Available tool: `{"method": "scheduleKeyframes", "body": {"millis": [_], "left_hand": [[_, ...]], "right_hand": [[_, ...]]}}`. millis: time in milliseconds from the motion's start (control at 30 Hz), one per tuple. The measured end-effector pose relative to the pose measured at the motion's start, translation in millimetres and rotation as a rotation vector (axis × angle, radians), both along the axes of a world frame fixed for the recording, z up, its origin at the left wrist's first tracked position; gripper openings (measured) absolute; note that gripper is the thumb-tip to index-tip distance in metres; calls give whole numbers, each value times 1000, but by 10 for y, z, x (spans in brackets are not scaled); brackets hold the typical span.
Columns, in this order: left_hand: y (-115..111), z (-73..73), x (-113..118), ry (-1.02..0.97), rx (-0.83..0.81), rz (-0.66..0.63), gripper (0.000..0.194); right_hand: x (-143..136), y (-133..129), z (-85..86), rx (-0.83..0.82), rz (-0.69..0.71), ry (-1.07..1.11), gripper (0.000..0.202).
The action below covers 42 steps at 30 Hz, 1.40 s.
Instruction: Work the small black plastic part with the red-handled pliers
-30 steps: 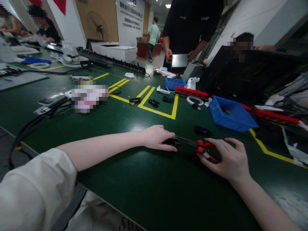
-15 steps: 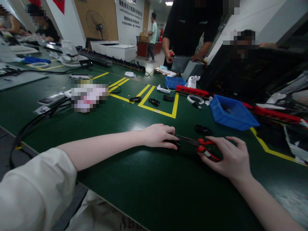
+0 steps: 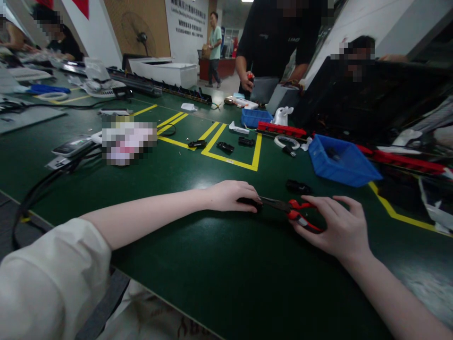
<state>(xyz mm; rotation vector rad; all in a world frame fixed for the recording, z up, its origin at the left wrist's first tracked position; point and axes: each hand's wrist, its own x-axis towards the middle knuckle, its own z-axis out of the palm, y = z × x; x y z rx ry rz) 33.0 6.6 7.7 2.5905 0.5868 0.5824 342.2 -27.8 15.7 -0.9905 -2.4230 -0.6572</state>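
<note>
My left hand [image 3: 233, 194] is closed around a small black part [image 3: 249, 201], mostly hidden under the fingers, low over the green table. In my right hand [image 3: 342, 229] are red-handled needle-nose pliers [image 3: 281, 204], the handles held between thumb and fingers and slightly spread. The pliers' tips point left and reach the black part at my left fingertips; whether they grip it cannot be made out. Just beyond the pliers lies another black part [image 3: 297, 186].
Several similar black pieces [image 3: 225, 147] lie around the yellow tape outline [image 3: 231, 163]. To the right stand a blue bin [image 3: 345, 170] and red strips [image 3: 281, 129]. Cables [image 3: 46, 182] and a handheld device [image 3: 72, 145] are at left. Across the table stands a person [image 3: 276, 42].
The pliers' tips have come up against the black part at my left fingertips. My left fingers have closed more around it. The whole view has shifted slightly.
</note>
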Motion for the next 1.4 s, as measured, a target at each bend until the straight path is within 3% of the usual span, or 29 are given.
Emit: {"method": "scheduleKeyframes", "body": {"millis": [267, 400, 667, 867, 1133, 1400], "left_hand": [[-28, 55, -12, 2, -98, 44, 35], [-60, 76, -24, -87, -220, 44, 50], [-49, 103, -26, -106, -181, -41, 70], [-45, 36, -62, -72, -151, 100, 70], [-98, 46, -77, -61, -101, 34, 63], [-92, 61, -68, 48, 77, 56, 39]], "right_hand": [[83, 10, 8, 37, -42, -25, 56], [143, -3, 79, 43, 23, -72, 61], [107, -99, 182, 23, 34, -133, 68], [96, -100, 224, 88, 53, -174, 57], [89, -116, 226, 13, 43, -153, 58], [82, -130, 218, -37, 16, -168, 43]]}}
